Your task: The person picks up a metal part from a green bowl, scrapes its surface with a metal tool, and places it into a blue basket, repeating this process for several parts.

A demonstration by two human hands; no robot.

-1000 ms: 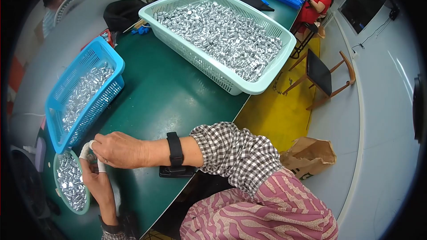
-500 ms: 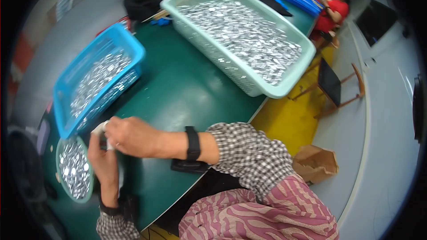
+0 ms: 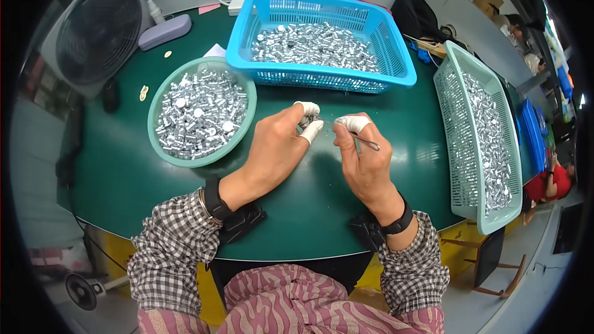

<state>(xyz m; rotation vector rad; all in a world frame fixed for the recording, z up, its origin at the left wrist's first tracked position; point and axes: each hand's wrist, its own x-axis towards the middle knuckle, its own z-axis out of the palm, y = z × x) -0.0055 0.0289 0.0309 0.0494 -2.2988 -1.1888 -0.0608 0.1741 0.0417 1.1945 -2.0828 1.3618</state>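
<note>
My left hand (image 3: 276, 147) pinches a small silvery metal part (image 3: 314, 119) between thumb and fingertips, which wear white finger covers. Just to its right, my right hand (image 3: 370, 159) closes round a slim metal tool (image 3: 366, 143); only its rounded end shows, so its kind is unclear. White wrapping covers that hand's fingertip as well. A round green basket (image 3: 162, 152) full of short silvery metal parts (image 3: 201, 111) stands left of my left hand. Beyond both hands lies a blue rectangular basket (image 3: 322, 75) holding more such parts.
A long pale green basket (image 3: 465, 176) of metal parts is at the right. A box fan (image 3: 99, 31), a purple case (image 3: 165, 32) and a small bottle (image 3: 155, 11) are at the far left. A black bag (image 3: 416, 15) sits behind. A person in red (image 3: 552, 184) is far right.
My view has swung left. My hands, close together beside the round basket before, are now apart over the table, with the metal part in the left and the tool in the right.
</note>
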